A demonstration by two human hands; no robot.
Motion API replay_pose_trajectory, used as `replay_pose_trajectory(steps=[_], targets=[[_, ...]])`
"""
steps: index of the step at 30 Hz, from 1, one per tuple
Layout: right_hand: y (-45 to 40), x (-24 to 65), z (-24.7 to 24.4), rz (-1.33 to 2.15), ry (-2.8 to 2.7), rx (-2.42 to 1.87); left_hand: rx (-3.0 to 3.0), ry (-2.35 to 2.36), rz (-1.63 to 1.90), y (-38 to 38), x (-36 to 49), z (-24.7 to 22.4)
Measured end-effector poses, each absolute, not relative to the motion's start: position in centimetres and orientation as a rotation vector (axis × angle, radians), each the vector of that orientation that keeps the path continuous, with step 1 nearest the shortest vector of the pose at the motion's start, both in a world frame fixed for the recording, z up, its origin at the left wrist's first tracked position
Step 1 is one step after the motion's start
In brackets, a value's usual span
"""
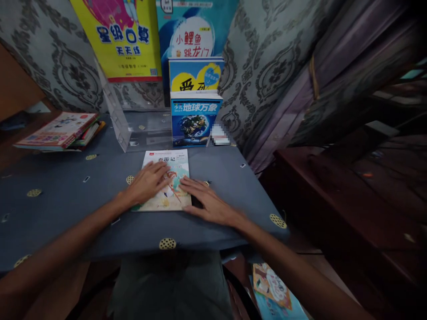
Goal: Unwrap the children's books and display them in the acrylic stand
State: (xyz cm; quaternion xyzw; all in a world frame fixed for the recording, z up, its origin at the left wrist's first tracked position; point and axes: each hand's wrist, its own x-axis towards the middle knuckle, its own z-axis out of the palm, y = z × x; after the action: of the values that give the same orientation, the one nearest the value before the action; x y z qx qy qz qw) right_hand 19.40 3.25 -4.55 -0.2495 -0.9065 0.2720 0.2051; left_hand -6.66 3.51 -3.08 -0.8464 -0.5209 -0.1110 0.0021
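A closed paperback book (pixel 170 198) with a pale illustrated cover and Chinese title lies flat on the table, near its front edge. My left hand (pixel 147 181) rests across the book's left and upper part, fingers stretched out over the cover. On the other side, my right hand (pixel 210 203) touches the right edge, with its fingers spread and fingertips on the cover. Neither hand grips anything. Just behind the book stands a clear acrylic book rack (pixel 120 129), holding upright books, with a blue Earth-cover book (pixel 195 122) at its front.
A stack of books (pixel 63 131) lies at the back left of the cloth-covered table (pixel 66 200). Tall yellow (pixel 130 44) and teal (pixel 220 26) books stand at the back by the patterned wall covering. Dark red furniture (pixel 320 209) is at the right. More books (pixel 273 284) lie below the table.
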Motion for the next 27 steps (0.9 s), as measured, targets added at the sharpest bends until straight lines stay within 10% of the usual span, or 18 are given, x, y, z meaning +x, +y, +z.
replay_pose_trajectory(steps=[27], targets=[[3.9,19.7,-4.9,0.946,-2.215,-0.735,-2.712,-1.137,-0.257,-1.4,-3.6,-3.6]])
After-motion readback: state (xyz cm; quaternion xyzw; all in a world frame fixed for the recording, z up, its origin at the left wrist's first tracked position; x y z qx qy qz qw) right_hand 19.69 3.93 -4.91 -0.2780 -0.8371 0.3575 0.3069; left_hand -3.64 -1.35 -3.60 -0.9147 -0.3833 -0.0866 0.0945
